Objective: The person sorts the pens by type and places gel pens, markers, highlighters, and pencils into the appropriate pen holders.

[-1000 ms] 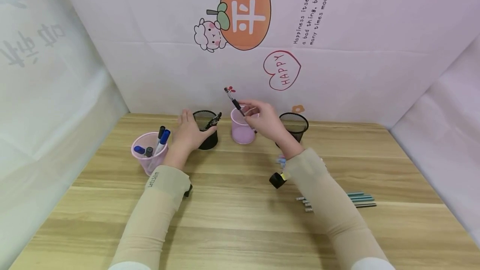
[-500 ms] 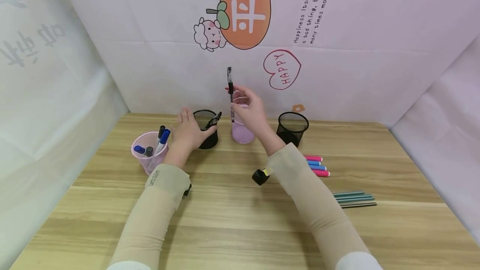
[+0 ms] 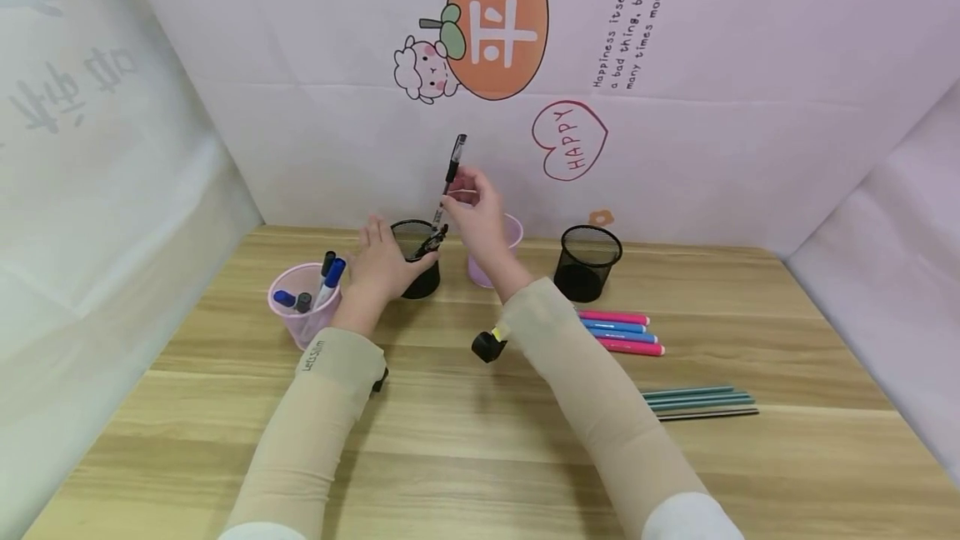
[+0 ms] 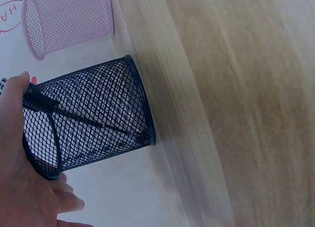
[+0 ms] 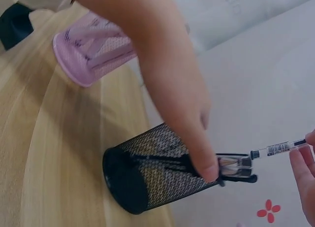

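Pen (image 3: 452, 170) pinched in right-hand grip (image 3: 477, 211), just above pens (image 5: 231, 172) in the black cup (image 3: 422, 280), left-hand grip (image 3: 380, 263) clasped round its rim, pen's barcode (image 5: 278, 148) clear only in right wrist view

Tilted black pen (image 3: 453, 171) just above pens (image 5: 235, 167) in an upright black mesh cup (image 3: 422, 282)

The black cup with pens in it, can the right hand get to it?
Probably yes. The right hand holds a pen near the top of the black cup, and part of the opening looks free beside the left hand.
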Demonstrator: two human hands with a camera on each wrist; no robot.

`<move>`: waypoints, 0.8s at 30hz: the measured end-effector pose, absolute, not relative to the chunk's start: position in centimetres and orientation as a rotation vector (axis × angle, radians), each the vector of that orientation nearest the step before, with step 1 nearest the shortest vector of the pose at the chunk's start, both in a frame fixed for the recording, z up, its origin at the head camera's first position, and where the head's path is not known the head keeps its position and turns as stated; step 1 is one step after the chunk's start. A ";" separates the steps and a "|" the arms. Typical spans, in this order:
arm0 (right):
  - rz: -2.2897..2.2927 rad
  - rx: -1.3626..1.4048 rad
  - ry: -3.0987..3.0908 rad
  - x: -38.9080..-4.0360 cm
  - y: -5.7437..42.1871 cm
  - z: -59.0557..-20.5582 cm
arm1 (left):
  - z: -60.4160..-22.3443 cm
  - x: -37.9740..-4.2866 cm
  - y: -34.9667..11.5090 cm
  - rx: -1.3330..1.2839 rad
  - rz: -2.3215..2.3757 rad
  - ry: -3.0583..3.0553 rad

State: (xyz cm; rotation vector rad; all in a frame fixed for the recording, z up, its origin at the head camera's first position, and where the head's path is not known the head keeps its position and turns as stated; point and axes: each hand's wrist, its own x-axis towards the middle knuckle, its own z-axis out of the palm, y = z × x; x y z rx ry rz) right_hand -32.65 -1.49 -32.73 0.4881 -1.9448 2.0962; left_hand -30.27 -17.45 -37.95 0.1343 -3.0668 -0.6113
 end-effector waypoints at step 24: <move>1.757 0.516 -2.293 -33.7 -1.3 -34.4 | -37.9 -30.4 -17.5 0.131 -0.616 -3.072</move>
